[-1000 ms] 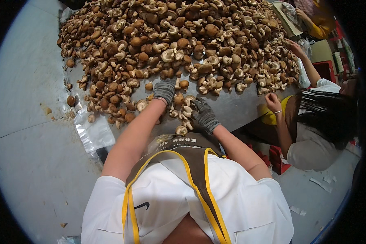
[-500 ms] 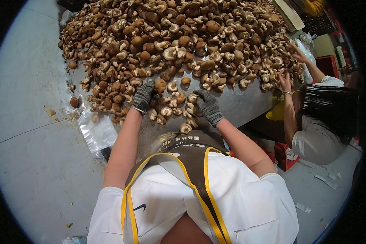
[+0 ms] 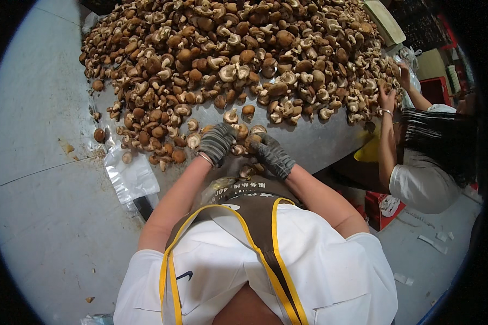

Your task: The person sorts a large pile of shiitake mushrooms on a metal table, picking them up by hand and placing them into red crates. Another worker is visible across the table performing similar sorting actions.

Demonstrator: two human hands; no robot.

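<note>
Shiitake mushrooms (image 3: 242, 131) lie just this side of the big pile (image 3: 247, 56). The left hand (image 3: 218, 144) has moved toward the right hand (image 3: 274, 155), hemming them in; what either grip holds, I can't tell.

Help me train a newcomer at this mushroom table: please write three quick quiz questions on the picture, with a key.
1. What covers the wearer's left hand and right hand?
2. True or false: the big mushroom pile lies nearer the wearer's body than the two hands do.
3. Where is the clear plastic sheet? A) to the left of the left hand; B) between the hands; C) to the right of the right hand.

Key: 1. Grey striped gloves. 2. False; the pile lies beyond the hands. 3. A.
</note>
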